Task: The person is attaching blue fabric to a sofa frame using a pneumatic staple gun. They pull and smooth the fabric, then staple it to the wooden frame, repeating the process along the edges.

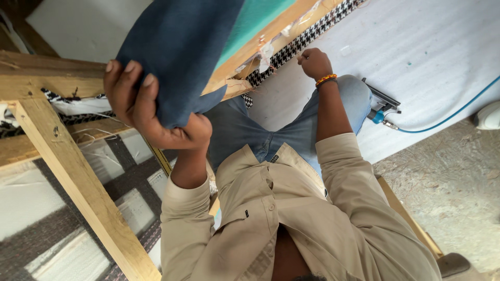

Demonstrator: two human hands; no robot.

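My left hand (151,112) is raised close to the camera and grips a fold of dark blue fabric (177,47), thumb underneath and fingers over the top. My right hand (314,62), with an orange bead bracelet at the wrist, is closed in a fist on the edge of a black-and-white houndstooth fabric strip (297,44). That strip runs along the wooden rail (271,36) of a furniture frame. Green foam (255,18) lies behind the rail. My knees in blue jeans sit between the two hands.
A thick wooden frame post (78,192) crosses the left side over grey and white webbing (31,239). A pneumatic staple gun (383,106) with a blue air hose (448,117) lies on a white sheet by my right knee. A white shoe (489,115) shows at the right edge.
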